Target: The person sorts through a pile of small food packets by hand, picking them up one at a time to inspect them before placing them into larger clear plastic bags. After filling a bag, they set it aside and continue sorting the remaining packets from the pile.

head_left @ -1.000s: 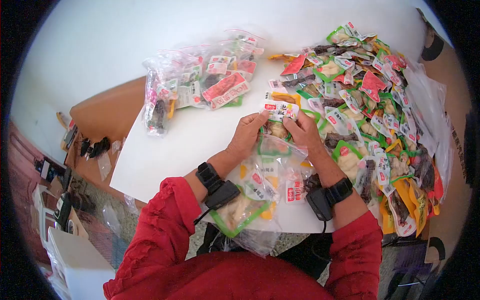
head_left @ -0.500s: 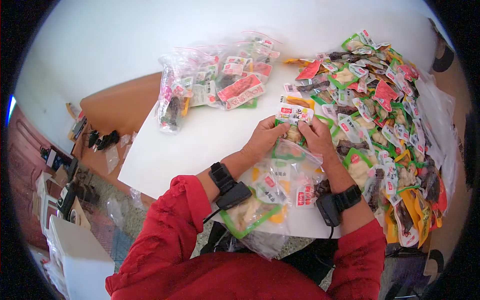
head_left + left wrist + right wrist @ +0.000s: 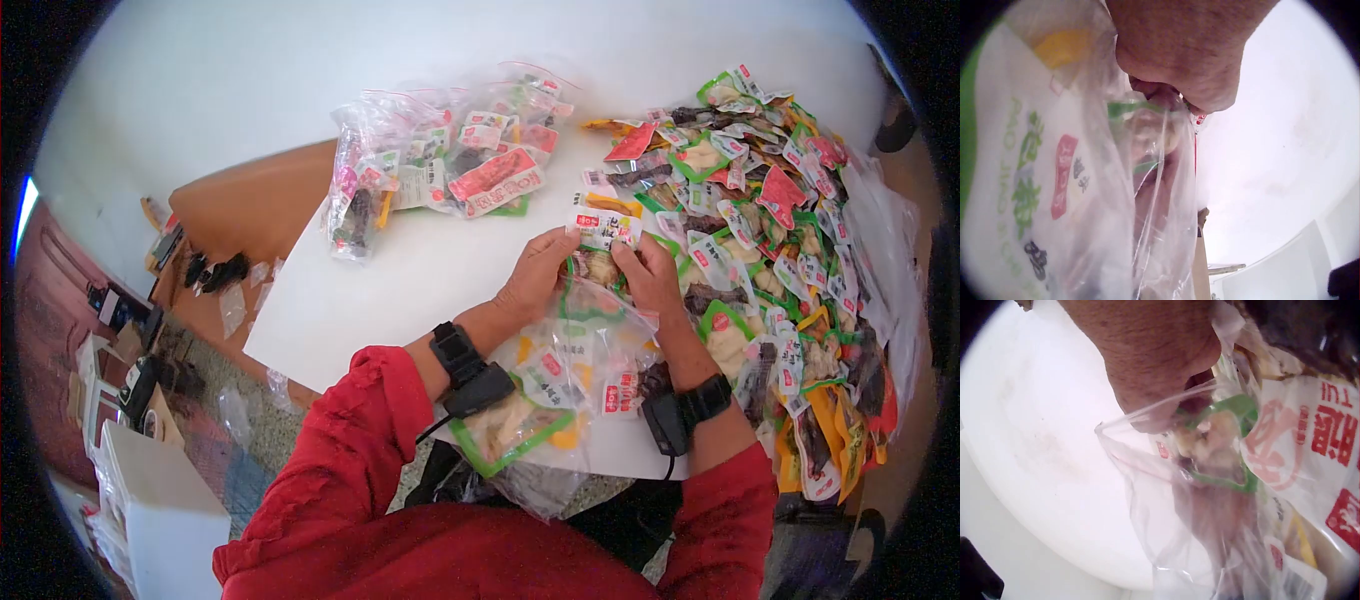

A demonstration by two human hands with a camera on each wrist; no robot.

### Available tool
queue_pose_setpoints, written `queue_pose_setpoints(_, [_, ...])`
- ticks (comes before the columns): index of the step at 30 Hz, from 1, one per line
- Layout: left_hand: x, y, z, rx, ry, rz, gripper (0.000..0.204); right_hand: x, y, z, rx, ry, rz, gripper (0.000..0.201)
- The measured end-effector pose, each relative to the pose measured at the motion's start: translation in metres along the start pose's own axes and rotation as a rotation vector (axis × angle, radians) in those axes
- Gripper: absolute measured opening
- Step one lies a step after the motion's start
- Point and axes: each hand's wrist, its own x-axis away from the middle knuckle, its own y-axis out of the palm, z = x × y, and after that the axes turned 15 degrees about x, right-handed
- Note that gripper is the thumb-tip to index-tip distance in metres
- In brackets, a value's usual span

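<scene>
A green-edged food pouch (image 3: 604, 232) with a white label is pinched upright between both hands over the table. My left hand (image 3: 543, 270) grips its left side, thumb on the front. On its right side is my right hand (image 3: 650, 275), thumb also on the front. Just below the fingers is the mouth of a clear zip bag (image 3: 590, 300) holding several pouches. In the left wrist view, the held pouch (image 3: 1154, 132) shows through the bag's thin plastic (image 3: 1169, 231). The right wrist view shows the pouch (image 3: 1216, 447) behind the bag's edge.
A heap of loose food pouches (image 3: 760, 220) covers the table's right side. Filled zip bags (image 3: 440, 160) stand at the back left of the white table (image 3: 330, 310). A plastic sheet (image 3: 885, 250) lies along the heap's right edge. A brown cardboard box (image 3: 255, 210) sits beyond the table's left edge.
The head view has turned left, so the scene shifts right in it. Both hands keep hold of the same pouch at the bag's mouth, with only slight finger movement.
</scene>
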Motion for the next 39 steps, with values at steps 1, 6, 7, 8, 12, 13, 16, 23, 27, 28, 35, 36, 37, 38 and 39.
queue_pose_setpoints(1, [-0.001, -0.004, 0.000, -0.047, 0.011, -0.031, 0.025, -0.001, 0.000, 0.002, -0.012, 0.014, -0.004, 0.021])
queue_pose_setpoints(6, [0.000, -0.007, 0.004, -0.152, 0.025, -0.024, 0.021, 0.001, 0.002, -0.004, -0.144, -0.015, 0.027, 0.023])
queue_pose_setpoints(7, [0.001, -0.005, 0.007, -0.198, 0.013, -0.011, 0.020, 0.002, 0.001, -0.006, -0.172, -0.017, 0.028, 0.023])
queue_pose_setpoints(8, [0.001, -0.006, 0.006, -0.198, 0.013, -0.011, 0.020, 0.002, 0.001, -0.006, -0.172, -0.017, 0.028, 0.023])
queue_pose_setpoints(12, [-0.003, -0.009, 0.001, -0.123, 0.036, -0.014, 0.020, 0.001, 0.000, -0.003, -0.106, 0.011, 0.005, 0.023])
queue_pose_setpoints(13, [-0.003, -0.010, 0.002, -0.129, 0.037, -0.022, 0.020, 0.001, 0.002, -0.002, -0.086, 0.029, 0.018, 0.023])
queue_pose_setpoints(16, [-0.005, -0.012, 0.000, -0.137, 0.047, 0.011, 0.022, -0.001, 0.000, 0.000, -0.089, 0.029, -0.025, 0.023])
queue_pose_setpoints(23, [-0.007, -0.008, -0.003, -0.057, 0.086, 0.025, 0.032, 0.003, -0.002, -0.010, -0.164, 0.031, -0.019, 0.021])
queue_pose_setpoints(27, [-0.005, -0.006, -0.001, -0.038, 0.055, 0.036, 0.032, 0.002, -0.002, -0.010, -0.149, 0.043, -0.027, 0.021])
queue_pose_setpoints(28, [-0.004, -0.004, -0.001, -0.047, 0.058, 0.028, 0.032, 0.002, -0.002, -0.008, -0.137, 0.047, -0.029, 0.021])
queue_pose_setpoints(35, [-0.006, -0.006, -0.002, -0.044, 0.079, 0.022, 0.033, 0.001, -0.001, -0.004, -0.135, 0.025, -0.036, 0.022])
queue_pose_setpoints(36, [-0.005, -0.006, -0.002, -0.051, 0.080, 0.020, 0.033, 0.001, -0.001, -0.005, -0.147, 0.025, -0.038, 0.022])
queue_pose_setpoints(37, [-0.005, -0.006, -0.002, -0.059, 0.082, 0.018, 0.033, 0.001, -0.001, -0.006, -0.159, 0.024, -0.041, 0.023])
queue_pose_setpoints(38, [-0.005, -0.006, -0.002, -0.059, 0.082, 0.018, 0.033, 0.001, -0.001, -0.006, -0.159, 0.024, -0.041, 0.023])
queue_pose_setpoints(39, [-0.005, -0.007, -0.002, -0.066, 0.081, 0.024, 0.033, 0.001, -0.001, -0.007, -0.160, 0.035, -0.046, 0.022])
